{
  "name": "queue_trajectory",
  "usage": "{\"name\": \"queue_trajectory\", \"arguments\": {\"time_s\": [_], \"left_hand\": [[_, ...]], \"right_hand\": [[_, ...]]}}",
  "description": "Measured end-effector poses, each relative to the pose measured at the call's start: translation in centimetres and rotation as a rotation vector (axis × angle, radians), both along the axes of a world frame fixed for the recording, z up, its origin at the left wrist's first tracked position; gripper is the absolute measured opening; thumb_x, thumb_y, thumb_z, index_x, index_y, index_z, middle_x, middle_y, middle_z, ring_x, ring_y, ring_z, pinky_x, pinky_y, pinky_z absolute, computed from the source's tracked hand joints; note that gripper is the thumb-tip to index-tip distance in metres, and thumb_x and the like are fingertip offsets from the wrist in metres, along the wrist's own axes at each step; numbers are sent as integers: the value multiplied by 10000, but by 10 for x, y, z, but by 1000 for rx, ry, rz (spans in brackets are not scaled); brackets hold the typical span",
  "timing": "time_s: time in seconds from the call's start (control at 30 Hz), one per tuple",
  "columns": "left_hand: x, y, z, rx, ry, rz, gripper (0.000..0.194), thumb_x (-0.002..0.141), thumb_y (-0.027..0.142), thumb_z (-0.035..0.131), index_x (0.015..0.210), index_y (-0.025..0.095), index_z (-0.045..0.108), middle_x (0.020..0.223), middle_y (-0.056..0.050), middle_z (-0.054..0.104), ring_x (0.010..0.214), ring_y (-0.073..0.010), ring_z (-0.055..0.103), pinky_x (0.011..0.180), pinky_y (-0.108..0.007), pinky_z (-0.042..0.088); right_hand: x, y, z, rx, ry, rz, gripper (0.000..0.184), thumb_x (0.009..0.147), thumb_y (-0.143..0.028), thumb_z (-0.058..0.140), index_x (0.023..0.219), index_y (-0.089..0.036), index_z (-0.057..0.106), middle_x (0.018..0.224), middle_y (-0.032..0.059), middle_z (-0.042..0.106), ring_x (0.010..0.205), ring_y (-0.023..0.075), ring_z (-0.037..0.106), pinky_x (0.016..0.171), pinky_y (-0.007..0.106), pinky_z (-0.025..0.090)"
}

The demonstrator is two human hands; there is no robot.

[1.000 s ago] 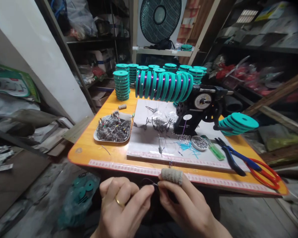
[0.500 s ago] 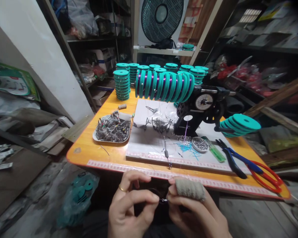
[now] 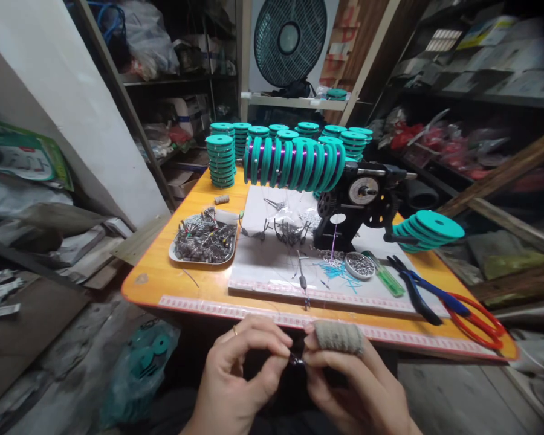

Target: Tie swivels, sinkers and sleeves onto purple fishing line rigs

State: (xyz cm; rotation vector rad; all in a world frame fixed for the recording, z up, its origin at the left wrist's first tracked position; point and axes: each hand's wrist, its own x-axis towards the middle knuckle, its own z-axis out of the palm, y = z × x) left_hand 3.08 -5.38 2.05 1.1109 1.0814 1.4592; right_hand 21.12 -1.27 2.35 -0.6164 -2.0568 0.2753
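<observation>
My left hand (image 3: 249,368) is closed in a pinch just below the table's front edge, with a ring on one finger. Between its fingertips and those of my right hand (image 3: 344,368) is a small dark shiny piece (image 3: 296,360), partly hidden by the fingers. The right thumb and fingers are also pinched at it. Around a finger of my right hand sits a grey ribbed cloth wrap (image 3: 339,336). Straight ahead on the white board lies a short line with a grey sinker (image 3: 303,282).
A tray (image 3: 202,261) heaped with grey sinkers and wires stands left. Behind are a black winding machine (image 3: 340,211) carrying teal spools (image 3: 294,164) and several spool stacks. Pliers (image 3: 417,290), red-handled scissors (image 3: 476,323) and a dish of small metal parts (image 3: 359,266) lie right.
My left fingers have drawn together, the upper ones coming down toward the thumb at the small dark piece. Both hands stay close together. The camera view has shifted slightly.
</observation>
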Motion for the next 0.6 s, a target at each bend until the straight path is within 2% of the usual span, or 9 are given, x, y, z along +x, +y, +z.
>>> {"name": "queue_trajectory", "arguments": {"time_s": [0.1, 0.17, 0.27, 0.4, 0.6], "left_hand": [[1, 1, -1, -79, -84, -44, 79, 780, 230, 756, 714, 190, 738, 727, 4, 697, 756, -39, 671, 750, -87, 555], [1, 1, -2, -67, -94, -46, 76, 779, 218, 756, 716, 181, 732, 722, 1, 682, 747, -40, 656, 738, -94, 550], [-2, -1, -4, 18, -65, -29, 56, 787, 178, 737, 732, 175, 728, 712, -6, 666, 737, -52, 648, 724, -119, 556], [-9, -5, -5, 147, 63, 6, 78, 803, 137, 707, 762, 200, 725, 717, 8, 661, 749, -49, 652, 724, -120, 563], [-31, -5, -7, 398, 332, 28, 275, 789, 25, 683, 921, 260, 740, 753, 21, 665, 790, -42, 649, 757, -129, 562]], "right_hand": [[-3, 1, 2, -48, 15, 33, 208, 841, -19, 564, 971, -179, 591, 926, 52, 651, 866, 127, 679, 770, 171, 585], [-5, 0, 5, -93, 26, 98, 221, 837, -9, 547, 973, -179, 582, 920, 52, 642, 866, 130, 669, 763, 186, 582], [-7, -1, 9, -121, 14, 180, 224, 840, 6, 526, 976, -168, 563, 910, 55, 636, 832, 132, 644, 724, 208, 566], [-12, -4, 11, -112, -75, 216, 197, 842, 7, 551, 949, -158, 554, 857, 61, 617, 783, 159, 598, 664, 264, 536], [-24, -6, 11, -68, -91, 237, 191, 842, 29, 554, 968, -114, 566, 853, 94, 608, 799, 179, 561, 669, 291, 528]]}}
